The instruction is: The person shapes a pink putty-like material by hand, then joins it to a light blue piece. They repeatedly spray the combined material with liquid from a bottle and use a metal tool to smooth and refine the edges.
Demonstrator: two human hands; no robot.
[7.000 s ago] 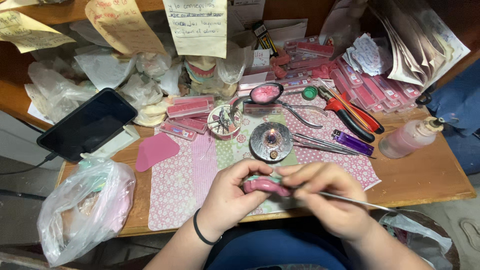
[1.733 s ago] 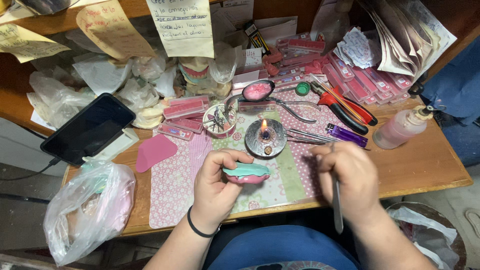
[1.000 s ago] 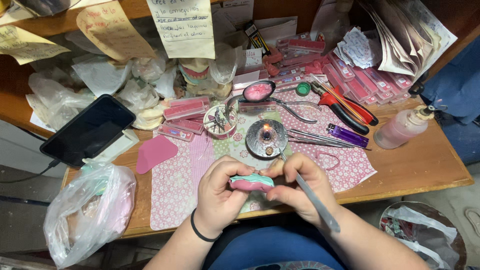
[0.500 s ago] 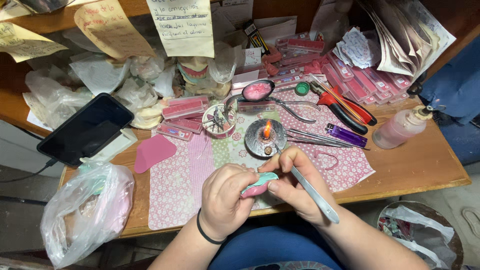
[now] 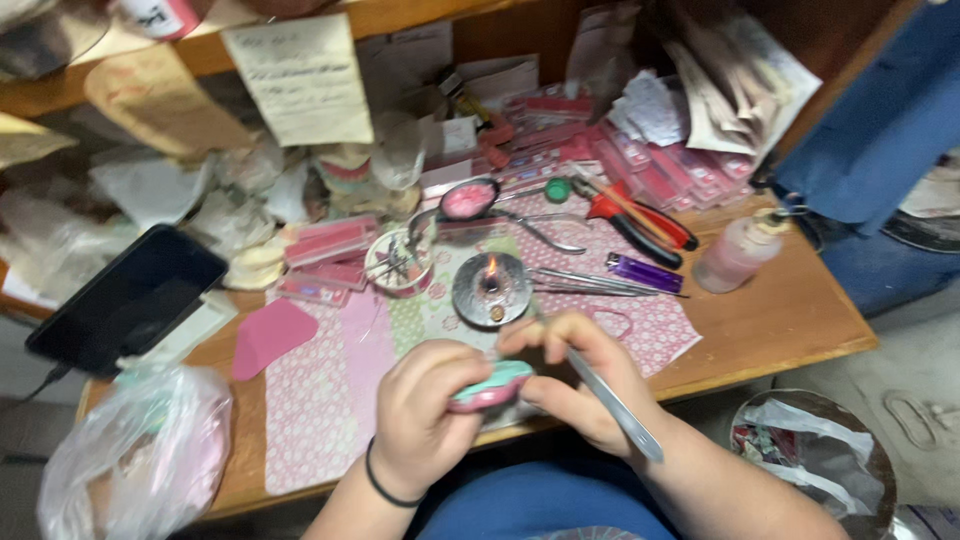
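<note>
Both hands, left hand (image 5: pixel 425 415) and right hand (image 5: pixel 580 385), pinch teal-pink piece (image 5: pixel 490 385) between them.

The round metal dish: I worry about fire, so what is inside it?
Inside the round metal dish a small flame burns beside a small dark lump; its fuel cannot be made out.

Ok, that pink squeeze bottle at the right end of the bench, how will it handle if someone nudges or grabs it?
The pink squeeze bottle stands upright and is tall for its base, so a sideways nudge would probably tip it. It looks like soft translucent plastic, so it would likely give under a firm grip. It sits close to the wooden bench edge, so a tipped bottle might roll off.
</note>
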